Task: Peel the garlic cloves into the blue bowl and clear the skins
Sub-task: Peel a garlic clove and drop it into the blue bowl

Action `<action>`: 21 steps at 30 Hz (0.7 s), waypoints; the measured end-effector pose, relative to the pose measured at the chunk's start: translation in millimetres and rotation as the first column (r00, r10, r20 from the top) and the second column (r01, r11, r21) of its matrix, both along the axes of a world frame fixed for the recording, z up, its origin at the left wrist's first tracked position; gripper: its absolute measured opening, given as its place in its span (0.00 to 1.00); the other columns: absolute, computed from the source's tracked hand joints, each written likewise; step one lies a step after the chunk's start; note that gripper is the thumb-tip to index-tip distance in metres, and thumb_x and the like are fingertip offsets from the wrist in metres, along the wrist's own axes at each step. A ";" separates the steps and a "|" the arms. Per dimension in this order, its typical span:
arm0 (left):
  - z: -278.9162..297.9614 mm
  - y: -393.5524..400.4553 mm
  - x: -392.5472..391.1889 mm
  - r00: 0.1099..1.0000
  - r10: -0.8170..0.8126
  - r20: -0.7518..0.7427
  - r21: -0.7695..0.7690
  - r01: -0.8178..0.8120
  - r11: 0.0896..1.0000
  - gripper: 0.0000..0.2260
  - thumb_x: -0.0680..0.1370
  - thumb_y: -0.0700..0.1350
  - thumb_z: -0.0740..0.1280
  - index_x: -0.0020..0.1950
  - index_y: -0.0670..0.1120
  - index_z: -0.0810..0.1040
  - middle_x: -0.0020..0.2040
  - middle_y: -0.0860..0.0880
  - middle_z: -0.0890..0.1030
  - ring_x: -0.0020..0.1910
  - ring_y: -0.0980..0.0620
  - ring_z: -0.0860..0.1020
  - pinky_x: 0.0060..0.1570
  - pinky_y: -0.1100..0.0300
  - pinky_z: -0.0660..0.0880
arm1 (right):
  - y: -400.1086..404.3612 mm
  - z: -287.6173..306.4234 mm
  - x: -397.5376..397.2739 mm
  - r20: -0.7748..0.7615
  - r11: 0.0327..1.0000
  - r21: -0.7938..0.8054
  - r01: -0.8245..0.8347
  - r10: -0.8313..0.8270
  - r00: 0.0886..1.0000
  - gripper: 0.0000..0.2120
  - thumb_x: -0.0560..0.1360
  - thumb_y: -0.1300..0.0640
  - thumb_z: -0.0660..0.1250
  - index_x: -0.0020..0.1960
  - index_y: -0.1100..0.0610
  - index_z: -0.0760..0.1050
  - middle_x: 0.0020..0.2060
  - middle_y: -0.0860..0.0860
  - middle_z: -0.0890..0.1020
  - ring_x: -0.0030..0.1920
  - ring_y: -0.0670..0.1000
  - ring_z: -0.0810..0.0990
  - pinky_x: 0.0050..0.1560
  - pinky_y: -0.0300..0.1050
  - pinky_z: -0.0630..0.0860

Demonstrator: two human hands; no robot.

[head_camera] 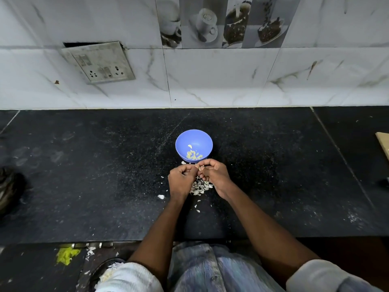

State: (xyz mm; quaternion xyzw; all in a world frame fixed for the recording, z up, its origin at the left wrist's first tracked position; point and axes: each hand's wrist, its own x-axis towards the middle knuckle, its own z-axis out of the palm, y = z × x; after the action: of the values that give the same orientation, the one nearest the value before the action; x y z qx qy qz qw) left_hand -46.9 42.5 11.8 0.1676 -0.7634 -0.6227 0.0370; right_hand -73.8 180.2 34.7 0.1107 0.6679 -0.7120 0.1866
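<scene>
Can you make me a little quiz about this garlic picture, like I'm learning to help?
1. True or false: the blue bowl already holds some peeled garlic cloves.
2. Where is the pile of skins? A) inside the bowl B) on the dark counter under the hands C) on the wall
3. What do the left hand and right hand hold between them?

Key:
1. True
2. B
3. A garlic clove, pinched between both hands' fingertips, just in front of the bowl.

Dim, even light; sharp centre; wide-angle bending at edges.
</scene>
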 end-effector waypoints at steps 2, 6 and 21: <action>0.5 -3.9 -2.7 0.999 -0.003 0.037 0.015 0.003 1.000 0.08 0.76 0.51 0.74 0.40 0.50 0.88 0.37 0.50 0.87 0.38 0.46 0.86 0.45 0.46 0.83 | -3.5 2.3 3.2 -0.027 1.000 -0.010 -0.011 0.011 1.000 0.08 0.79 0.70 0.67 0.56 0.64 0.82 0.38 0.60 0.83 0.35 0.48 0.79 0.36 0.39 0.74; -3.7 -6.0 -7.2 0.993 0.026 0.112 0.025 -0.029 0.999 0.09 0.78 0.48 0.74 0.40 0.47 0.87 0.35 0.51 0.86 0.33 0.53 0.83 0.40 0.54 0.80 | -10.9 2.5 6.2 -0.061 1.000 -0.013 0.005 -0.005 0.998 0.08 0.78 0.70 0.69 0.55 0.64 0.83 0.40 0.58 0.86 0.34 0.47 0.80 0.36 0.38 0.76; -6.1 -6.1 3.7 0.998 -0.056 -0.026 -0.082 0.053 0.995 0.09 0.77 0.35 0.75 0.53 0.47 0.86 0.42 0.52 0.87 0.42 0.53 0.86 0.48 0.56 0.84 | -7.4 -10.6 2.7 0.019 0.992 -0.022 0.128 -0.127 0.992 0.07 0.74 0.70 0.73 0.52 0.65 0.83 0.38 0.57 0.86 0.35 0.48 0.82 0.38 0.39 0.78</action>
State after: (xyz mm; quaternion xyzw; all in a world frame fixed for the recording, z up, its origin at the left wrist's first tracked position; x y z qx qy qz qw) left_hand -43.1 36.5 5.7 0.1363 -0.7919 -0.5941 0.0375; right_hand -71.1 172.8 24.1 0.1571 0.6494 -0.7292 0.1478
